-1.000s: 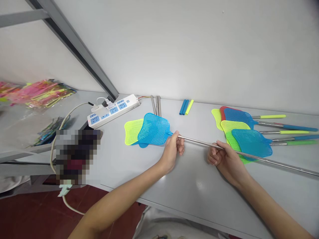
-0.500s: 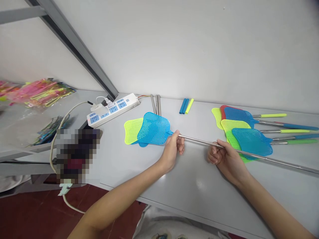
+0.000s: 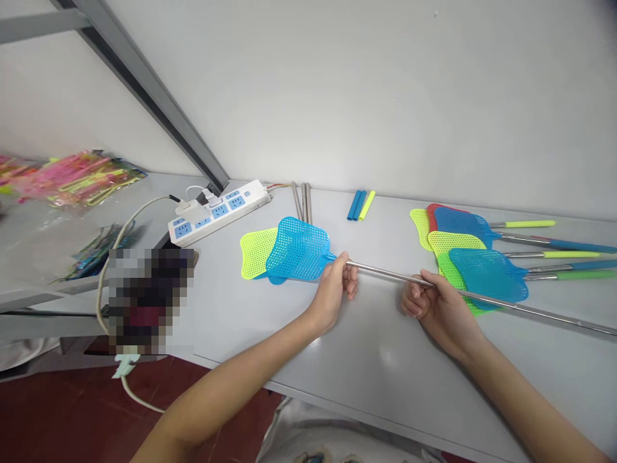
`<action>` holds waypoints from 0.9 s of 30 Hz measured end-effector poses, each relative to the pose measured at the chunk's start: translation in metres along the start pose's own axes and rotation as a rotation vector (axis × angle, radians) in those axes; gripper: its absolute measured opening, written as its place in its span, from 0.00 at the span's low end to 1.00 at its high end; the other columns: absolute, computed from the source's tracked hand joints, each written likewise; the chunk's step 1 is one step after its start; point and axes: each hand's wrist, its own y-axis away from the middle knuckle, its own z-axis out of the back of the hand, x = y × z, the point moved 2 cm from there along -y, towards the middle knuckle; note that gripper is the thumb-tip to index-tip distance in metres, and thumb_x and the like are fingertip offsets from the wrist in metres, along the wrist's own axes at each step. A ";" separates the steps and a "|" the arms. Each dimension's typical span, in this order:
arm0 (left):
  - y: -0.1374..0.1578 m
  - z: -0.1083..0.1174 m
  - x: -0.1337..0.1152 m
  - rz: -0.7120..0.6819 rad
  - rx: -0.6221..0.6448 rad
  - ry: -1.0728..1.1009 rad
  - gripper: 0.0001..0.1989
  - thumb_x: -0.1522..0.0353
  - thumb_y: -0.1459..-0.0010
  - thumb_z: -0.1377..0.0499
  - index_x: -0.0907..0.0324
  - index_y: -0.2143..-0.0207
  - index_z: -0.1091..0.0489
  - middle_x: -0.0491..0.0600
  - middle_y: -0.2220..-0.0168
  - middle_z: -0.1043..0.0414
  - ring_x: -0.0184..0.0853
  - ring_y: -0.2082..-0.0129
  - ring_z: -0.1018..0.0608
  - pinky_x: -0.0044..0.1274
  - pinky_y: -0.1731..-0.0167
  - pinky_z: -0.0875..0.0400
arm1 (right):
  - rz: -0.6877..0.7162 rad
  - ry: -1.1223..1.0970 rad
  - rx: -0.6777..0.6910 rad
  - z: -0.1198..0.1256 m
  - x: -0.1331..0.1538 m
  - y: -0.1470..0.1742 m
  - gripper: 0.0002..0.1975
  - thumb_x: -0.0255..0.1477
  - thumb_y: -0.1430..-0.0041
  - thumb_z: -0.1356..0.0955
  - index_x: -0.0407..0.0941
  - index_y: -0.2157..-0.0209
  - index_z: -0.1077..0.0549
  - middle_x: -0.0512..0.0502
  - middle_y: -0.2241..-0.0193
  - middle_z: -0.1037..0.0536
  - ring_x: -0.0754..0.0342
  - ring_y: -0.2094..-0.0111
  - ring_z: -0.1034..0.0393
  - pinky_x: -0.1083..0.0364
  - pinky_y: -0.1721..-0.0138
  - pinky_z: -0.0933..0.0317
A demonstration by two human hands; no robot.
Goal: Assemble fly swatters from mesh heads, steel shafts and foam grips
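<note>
A blue fly swatter (image 3: 299, 247) with an extended metal rod lies across both my hands, its head at the left and its rod running out past the right edge. My left hand (image 3: 333, 289) is closed on the rod close to the head. Farther along the same rod, my right hand (image 3: 434, 305) pinches it between thumb and curled fingers. Beneath the blue head, a yellow swatter head (image 3: 255, 254) and part of another blue one rest on the table. Beside my right hand lie several swatters with coloured grips, a blue-green one (image 3: 489, 273) on top.
Two blue tubes and one yellow tube (image 3: 367, 206) lie near the wall. Behind the swatter heads are several grey metal rods (image 3: 307, 200). A white power strip (image 3: 222, 212) with a trailing cable sits at the left, beside a metal frame post. Bagged colourful items (image 3: 80, 180) lie farther left.
</note>
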 end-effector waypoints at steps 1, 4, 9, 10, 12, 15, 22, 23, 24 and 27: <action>0.000 0.000 0.000 -0.005 0.004 -0.005 0.18 0.59 0.47 0.54 0.60 0.84 0.43 0.40 0.89 0.48 0.24 0.88 0.43 0.19 0.83 0.47 | 0.004 0.004 0.007 0.000 0.000 0.000 0.20 0.35 0.43 0.42 0.43 0.85 0.35 0.53 0.87 0.46 0.59 0.83 0.49 0.57 0.79 0.53; 0.001 0.001 0.001 -0.044 0.043 -0.037 0.16 0.63 0.46 0.55 0.59 0.85 0.44 0.40 0.89 0.50 0.25 0.87 0.43 0.19 0.82 0.47 | 0.032 0.035 0.034 -0.001 0.000 0.001 0.20 0.35 0.43 0.42 0.43 0.85 0.35 0.52 0.87 0.45 0.58 0.83 0.48 0.56 0.78 0.52; 0.016 -0.009 0.003 -0.060 0.327 -0.317 0.19 0.66 0.46 0.56 0.60 0.88 0.46 0.42 0.88 0.49 0.26 0.84 0.41 0.20 0.80 0.46 | 0.046 0.232 0.103 -0.003 -0.004 0.004 0.23 0.35 0.42 0.44 0.43 0.88 0.36 0.50 0.87 0.42 0.56 0.80 0.46 0.55 0.75 0.51; 0.020 -0.011 0.003 -0.044 0.390 -0.375 0.19 0.65 0.45 0.57 0.60 0.87 0.45 0.42 0.88 0.48 0.26 0.83 0.41 0.21 0.80 0.47 | 0.045 0.266 0.126 -0.003 -0.004 0.005 0.24 0.35 0.42 0.44 0.44 0.88 0.36 0.49 0.87 0.42 0.55 0.80 0.45 0.55 0.74 0.50; 0.027 -0.015 0.001 -0.016 0.471 -0.397 0.20 0.64 0.43 0.60 0.60 0.84 0.43 0.42 0.86 0.47 0.26 0.83 0.41 0.21 0.80 0.47 | 0.038 0.298 0.176 -0.004 -0.006 0.006 0.25 0.35 0.41 0.45 0.44 0.89 0.36 0.49 0.87 0.40 0.55 0.79 0.44 0.54 0.73 0.50; 0.030 -0.016 -0.002 0.041 0.539 -0.340 0.20 0.62 0.42 0.60 0.60 0.83 0.44 0.42 0.84 0.48 0.26 0.84 0.42 0.21 0.81 0.48 | 0.004 0.289 0.244 -0.004 -0.010 0.008 0.27 0.36 0.41 0.47 0.44 0.91 0.38 0.49 0.88 0.40 0.55 0.81 0.43 0.54 0.74 0.49; 0.024 -0.013 0.009 0.213 0.646 -0.180 0.22 0.59 0.42 0.61 0.60 0.84 0.47 0.41 0.87 0.49 0.25 0.87 0.45 0.20 0.84 0.53 | -0.104 0.272 0.321 -0.001 -0.025 0.010 0.28 0.40 0.42 0.48 0.43 0.89 0.39 0.49 0.90 0.39 0.58 0.86 0.46 0.58 0.85 0.56; 0.025 -0.013 0.010 0.225 0.657 -0.162 0.22 0.59 0.42 0.61 0.60 0.84 0.46 0.41 0.87 0.49 0.25 0.87 0.45 0.20 0.85 0.53 | -0.118 0.266 0.321 -0.001 -0.026 0.011 0.28 0.40 0.42 0.49 0.43 0.89 0.39 0.49 0.90 0.39 0.58 0.86 0.46 0.58 0.86 0.56; 0.027 -0.013 0.012 0.231 0.663 -0.148 0.22 0.59 0.42 0.61 0.60 0.83 0.46 0.41 0.88 0.49 0.24 0.87 0.45 0.20 0.85 0.53 | -0.136 0.262 0.324 -0.002 -0.026 0.011 0.28 0.41 0.42 0.49 0.43 0.89 0.39 0.49 0.90 0.39 0.59 0.86 0.45 0.59 0.86 0.57; 0.031 -0.014 0.013 0.256 0.662 -0.116 0.21 0.59 0.42 0.61 0.60 0.83 0.46 0.41 0.89 0.49 0.24 0.88 0.46 0.20 0.85 0.52 | -0.214 0.284 0.333 -0.006 -0.026 0.015 0.27 0.42 0.42 0.50 0.43 0.88 0.40 0.51 0.90 0.41 0.60 0.88 0.46 0.60 0.88 0.60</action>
